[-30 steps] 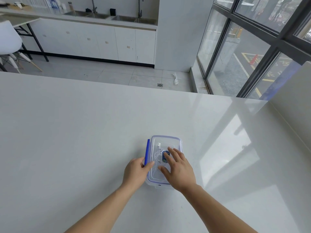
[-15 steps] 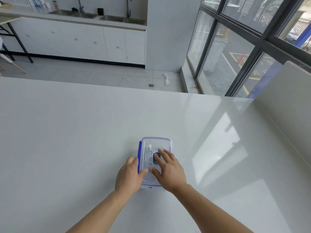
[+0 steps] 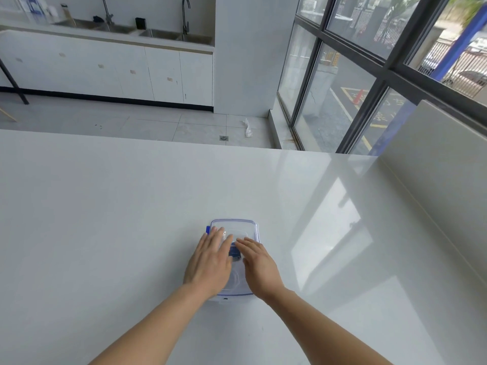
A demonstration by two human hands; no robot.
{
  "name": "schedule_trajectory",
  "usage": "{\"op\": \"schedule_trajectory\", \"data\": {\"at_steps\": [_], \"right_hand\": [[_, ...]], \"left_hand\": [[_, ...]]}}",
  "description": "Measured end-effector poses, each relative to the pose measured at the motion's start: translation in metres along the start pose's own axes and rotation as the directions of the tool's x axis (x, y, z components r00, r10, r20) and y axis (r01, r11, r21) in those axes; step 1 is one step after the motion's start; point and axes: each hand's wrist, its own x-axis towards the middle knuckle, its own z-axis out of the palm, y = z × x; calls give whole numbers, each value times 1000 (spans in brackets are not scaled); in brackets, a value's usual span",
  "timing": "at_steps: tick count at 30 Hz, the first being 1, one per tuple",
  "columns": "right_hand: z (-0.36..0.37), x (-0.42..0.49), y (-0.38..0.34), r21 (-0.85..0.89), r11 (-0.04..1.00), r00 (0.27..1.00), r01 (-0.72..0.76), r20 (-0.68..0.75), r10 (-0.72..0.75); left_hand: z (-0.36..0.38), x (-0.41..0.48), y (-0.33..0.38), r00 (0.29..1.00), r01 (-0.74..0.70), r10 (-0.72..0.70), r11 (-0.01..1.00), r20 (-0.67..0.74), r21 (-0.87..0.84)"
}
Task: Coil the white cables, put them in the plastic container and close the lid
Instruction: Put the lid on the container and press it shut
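A clear plastic container (image 3: 243,227) with a blue-edged lid on top sits on the white table (image 3: 105,219). Coiled white cable (image 3: 235,281) shows through the lid between my hands. My left hand (image 3: 210,262) lies flat on the left half of the lid, fingers together, covering most of the blue side clip (image 3: 208,229). My right hand (image 3: 259,264) lies flat on the right half, palm down. Neither hand grips anything. A dark blue label (image 3: 234,251) shows between the two hands.
A white partition wall (image 3: 434,167) borders the table on the right. Beyond the far table edge lie a tiled floor, a counter with sinks (image 3: 163,35) and large windows (image 3: 369,75).
My left hand has moved from the blue clip at the container's left side up onto the lid. My right hand stays flat on the lid. The camera view has shifted slightly.
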Motion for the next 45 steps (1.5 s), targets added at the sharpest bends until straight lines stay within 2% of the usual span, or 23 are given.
{"op": "schedule_trajectory", "data": {"at_steps": [2,3,5,7,8,10,12,14,19,21,23,26,30,32,35,39,45], "right_hand": [[-9,0,1,110,991,996,-79,-20,81],[-14,0,2,152,982,988,-111,-87,125],[-21,-2,6,213,957,937,-196,-246,247],[-28,-10,8,323,880,864,-349,-253,436],[-31,-14,10,396,805,819,-442,-187,542],[-30,-19,17,539,586,709,-605,30,705],[-26,-23,21,640,379,647,-668,250,720],[-21,-26,21,652,315,647,-690,360,672],[-18,-28,23,694,251,669,-675,432,605],[-20,-30,20,697,253,682,-671,446,580],[-23,-30,16,688,298,690,-662,403,601],[-23,-27,12,615,460,706,-640,234,669],[-24,-24,2,432,645,739,-630,80,669],[-23,-23,-3,389,663,728,-639,28,685],[-16,-23,-6,282,736,762,-615,-25,647],[-14,-24,-9,167,772,773,-613,-73,630],[-18,-17,-11,78,811,807,-580,-85,585]], "left_hand": [[6,3,4,994,27,-27,1000,108,7],[9,3,5,989,44,-44,999,141,5],[12,4,8,983,46,-45,999,175,-2],[12,3,10,983,33,-31,999,181,-11],[12,3,10,985,29,-30,1000,170,5],[16,1,9,987,35,-40,999,156,34],[18,1,9,989,36,-42,998,145,45],[19,1,8,990,32,-36,999,138,35],[19,1,8,993,7,-10,1000,119,27],[18,0,9,992,4,-9,999,126,34],[17,0,10,992,12,-17,999,127,39],[18,1,9,992,14,-20,999,124,47],[19,0,8,992,10,-17,998,126,54],[19,1,9,993,13,-19,998,113,56],[21,1,8,995,11,-16,999,100,50],[21,1,8,994,8,-14,999,109,54],[22,3,9,992,12,-17,999,125,43]]}}
